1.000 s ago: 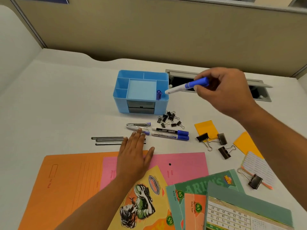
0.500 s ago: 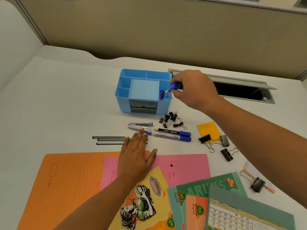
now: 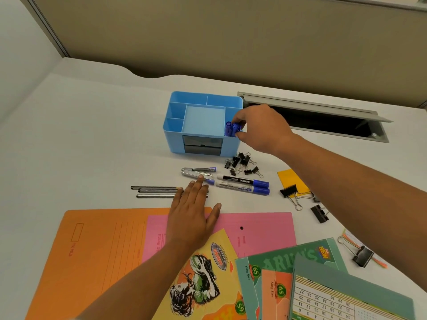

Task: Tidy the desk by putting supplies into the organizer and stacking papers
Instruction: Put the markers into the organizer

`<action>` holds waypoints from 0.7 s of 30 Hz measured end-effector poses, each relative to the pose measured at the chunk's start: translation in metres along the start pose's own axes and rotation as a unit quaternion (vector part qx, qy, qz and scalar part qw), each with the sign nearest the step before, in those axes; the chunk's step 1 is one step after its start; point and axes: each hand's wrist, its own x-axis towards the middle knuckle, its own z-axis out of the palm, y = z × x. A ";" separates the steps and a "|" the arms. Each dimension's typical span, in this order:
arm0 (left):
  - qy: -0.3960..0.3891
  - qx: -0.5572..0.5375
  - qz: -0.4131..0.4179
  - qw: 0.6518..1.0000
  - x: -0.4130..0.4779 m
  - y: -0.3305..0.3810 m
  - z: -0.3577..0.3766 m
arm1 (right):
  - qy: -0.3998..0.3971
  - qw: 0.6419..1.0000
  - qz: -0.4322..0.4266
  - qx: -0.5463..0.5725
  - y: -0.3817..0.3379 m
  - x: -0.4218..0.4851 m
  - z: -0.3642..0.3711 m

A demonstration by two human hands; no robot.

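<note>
A blue desk organizer [image 3: 175, 139] stands mid-desk. Two blue-capped markers [image 3: 231, 128] stand upright in its front right compartment. My right hand [image 3: 261, 128] hovers at that corner, thumb and forefinger pinching the cap of the right marker. My left hand [image 3: 193, 211] rests flat, fingers straight, on the pink folder [image 3: 261, 229] and the orange folder [image 3: 101, 250]. Its fingertips lie over three dark pens [image 3: 154, 191] and touch a metal staple remover [image 3: 196, 172]. Two white markers [image 3: 242, 184] lie right of it.
Small binder clips [image 3: 241, 163] sit in a pile by the organizer. Larger clips [image 3: 318, 212] and a yellow note pad [image 3: 291, 180] lie to the right. Notebooks [image 3: 288, 273] overlap at the near edge. An open cable slot [image 3: 323, 118] runs behind my right hand.
My right hand brought the blue-capped marker from the air down into the organizer's front right compartment, beside the one standing there. My left hand stayed flat on the folders.
</note>
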 end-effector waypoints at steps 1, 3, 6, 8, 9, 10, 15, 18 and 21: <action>0.000 0.000 0.000 1.000 0.000 0.000 0.000 | 0.000 1.000 0.004 0.008 0.001 0.000 0.000; 0.002 -0.001 0.001 1.000 0.001 0.001 0.000 | 0.000 1.000 0.010 0.028 0.002 -0.001 0.001; 0.006 -0.001 -0.001 1.000 0.001 0.001 0.000 | 0.016 0.997 0.023 0.070 0.007 -0.006 0.002; 0.008 0.004 -0.001 1.000 0.000 0.001 0.000 | 0.034 0.995 0.034 0.093 0.011 -0.012 0.002; 0.007 0.005 0.000 1.000 0.000 0.001 0.000 | 0.043 0.992 0.043 0.109 0.013 -0.017 0.002; 0.007 0.007 0.000 1.000 0.000 0.000 0.000 | 0.054 0.989 0.054 0.128 0.016 -0.023 0.003; 0.013 0.007 0.002 1.000 0.000 0.000 0.001 | 0.108 0.960 0.134 0.222 0.040 -0.062 0.016; 0.018 0.004 0.005 1.000 -0.001 0.000 0.001 | 0.080 0.961 0.154 0.216 0.052 -0.090 0.035; 0.022 0.005 0.005 1.000 0.000 0.001 0.001 | 0.050 0.965 0.160 0.204 0.057 -0.110 0.054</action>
